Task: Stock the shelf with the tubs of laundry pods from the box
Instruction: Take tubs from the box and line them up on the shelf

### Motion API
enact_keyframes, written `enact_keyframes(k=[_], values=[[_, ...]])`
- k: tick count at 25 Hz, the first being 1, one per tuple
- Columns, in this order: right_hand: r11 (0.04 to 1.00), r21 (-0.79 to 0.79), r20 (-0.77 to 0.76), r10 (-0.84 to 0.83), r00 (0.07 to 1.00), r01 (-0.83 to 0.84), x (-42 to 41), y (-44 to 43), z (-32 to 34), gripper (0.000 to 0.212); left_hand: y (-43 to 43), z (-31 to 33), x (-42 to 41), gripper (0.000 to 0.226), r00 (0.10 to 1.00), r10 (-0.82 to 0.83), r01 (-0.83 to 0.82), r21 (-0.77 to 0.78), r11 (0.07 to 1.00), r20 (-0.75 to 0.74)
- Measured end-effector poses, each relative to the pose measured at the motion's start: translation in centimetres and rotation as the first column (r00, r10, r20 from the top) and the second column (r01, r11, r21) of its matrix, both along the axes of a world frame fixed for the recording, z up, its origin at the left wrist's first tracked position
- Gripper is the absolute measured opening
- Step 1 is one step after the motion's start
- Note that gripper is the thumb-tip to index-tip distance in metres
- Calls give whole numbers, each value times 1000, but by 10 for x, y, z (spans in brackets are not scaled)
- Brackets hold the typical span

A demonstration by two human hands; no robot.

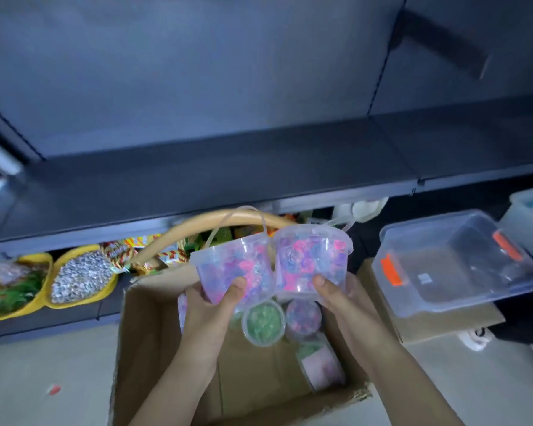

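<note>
While the left hand (211,309) is curling round one clear plastic tub of pink-purple laundry pods (236,262), the right hand (340,298) is gripping a second matching tub (313,256) just beside it. Both tubs are hovering above the open brown cardboard box (148,333), near the dark grey metal shelf (197,176).

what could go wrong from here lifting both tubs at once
One-handed holds: the left grip has the left tub, the right grip the right tub, both near the base, so either might slip and fall onto the green tub in the box. The basket handle arches right behind them; a tub could catch it on the way to the shelf.
</note>
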State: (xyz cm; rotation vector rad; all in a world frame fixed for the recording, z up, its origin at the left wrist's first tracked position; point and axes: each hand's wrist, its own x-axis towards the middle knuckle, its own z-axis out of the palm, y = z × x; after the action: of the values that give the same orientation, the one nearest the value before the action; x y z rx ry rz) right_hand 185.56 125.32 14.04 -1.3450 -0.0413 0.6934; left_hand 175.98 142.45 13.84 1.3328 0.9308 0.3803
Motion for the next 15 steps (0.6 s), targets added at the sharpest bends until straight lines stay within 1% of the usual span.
enact_keyframes(k=[2, 4, 5, 6, 8, 10, 12, 13, 15], values=[[999, 35, 98, 32, 995, -35, -3, -6, 46, 73, -7, 46, -11, 97, 996, 2, -4, 19, 1000, 87], [994, 72, 212, 59, 975, -76, -6, -6, 89, 65, -9, 89, -21, 82, 985, 24, -34, 55, 998, 171], [993, 92, 244, 49, 968, -73, -9, -3, 109, 64, -7, 107, -27, 77, 980, 41, -57, 78, 995, 197], [992, 112, 279, 33, 960, -66, -13, 1, 130, 64, -5, 130, -35, 77, 974, 58, -83, 110, 990, 221], [987, 146, 336, 13, 942, -66, -21, 11, 168, 64, 2, 169, -49, 81, 959, 83, -131, 164, 978, 271], [983, 167, 404, 7, 915, -81, -30, 23, 201, 56, 11, 204, -65, 82, 938, 105, -178, 202, 963, 329], [974, 193, 471, 15, 882, -120, -43, 37, 234, 44, 23, 237, -83, 74, 918, 94, -197, 239, 951, 385], [969, 205, 491, 21, 871, -139, -48, 43, 247, 41, 30, 250, -90, 71, 912, 87, -201, 254, 946, 400], [964, 210, 515, 35, 856, -166, -57, 59, 268, 41, 47, 271, -104, 68, 908, 91, -219, 276, 936, 409]])
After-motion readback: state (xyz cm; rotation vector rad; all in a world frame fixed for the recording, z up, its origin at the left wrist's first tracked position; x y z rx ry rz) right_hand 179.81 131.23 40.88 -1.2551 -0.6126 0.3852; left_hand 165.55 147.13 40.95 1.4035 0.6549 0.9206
